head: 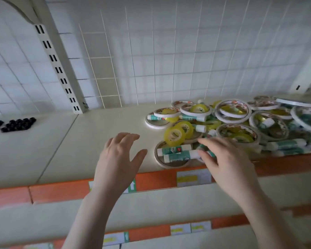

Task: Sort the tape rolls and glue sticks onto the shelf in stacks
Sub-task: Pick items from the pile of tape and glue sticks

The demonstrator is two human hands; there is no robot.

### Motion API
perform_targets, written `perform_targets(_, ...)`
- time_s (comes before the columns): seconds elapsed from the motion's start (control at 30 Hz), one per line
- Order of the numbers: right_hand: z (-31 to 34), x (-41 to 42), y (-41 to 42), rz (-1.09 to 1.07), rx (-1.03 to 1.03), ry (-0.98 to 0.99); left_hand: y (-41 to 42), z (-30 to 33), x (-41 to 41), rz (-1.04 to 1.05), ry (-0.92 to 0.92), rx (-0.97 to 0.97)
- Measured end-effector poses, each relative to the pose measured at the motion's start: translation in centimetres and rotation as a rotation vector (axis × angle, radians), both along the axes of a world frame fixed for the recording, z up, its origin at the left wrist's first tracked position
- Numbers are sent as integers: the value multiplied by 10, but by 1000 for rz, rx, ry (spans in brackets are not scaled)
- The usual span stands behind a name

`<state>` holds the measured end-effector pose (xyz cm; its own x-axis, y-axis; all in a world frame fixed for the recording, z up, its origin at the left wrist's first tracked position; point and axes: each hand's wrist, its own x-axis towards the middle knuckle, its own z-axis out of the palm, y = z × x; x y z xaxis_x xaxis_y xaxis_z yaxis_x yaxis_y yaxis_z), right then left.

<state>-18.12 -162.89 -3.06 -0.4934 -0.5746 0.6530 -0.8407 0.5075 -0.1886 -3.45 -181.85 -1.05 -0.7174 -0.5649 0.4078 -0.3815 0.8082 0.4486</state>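
Both bare forearms reaching up over orange-edged lower shelf lips toward cream shelf board (90, 141). Left hand (118, 159) hovering, fingers spread, holding nothing. Right hand (226, 159) fingers curling around white-and-teal glue sticks (176, 153) lying on flat beige tape roll (171, 163) at pile's near edge. Mixed heap of white-rimmed tape rolls (232, 108), yellow clear-tape rolls (174, 135) lying unsorted; no stacks showing. Sorting judged barely beginning. Small black items (18, 124) sitting far left.
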Motion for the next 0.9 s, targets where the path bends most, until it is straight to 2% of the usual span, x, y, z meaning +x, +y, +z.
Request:
perform_targets(0.17,-6,-2,-11,143,60,-34,6,2,15,109,-7,6)
perform_targets(0.37,-9,-6,-10,176,47,-73,6,1,25,190,-2,9)
perform_targets(0.7,-7,-11,5,269,-85,-206,6,3,15,113,2,-20)
perform_targets(0.9,2,-17,23,224,-234,-259,15,6,-10,9,-27,-36)
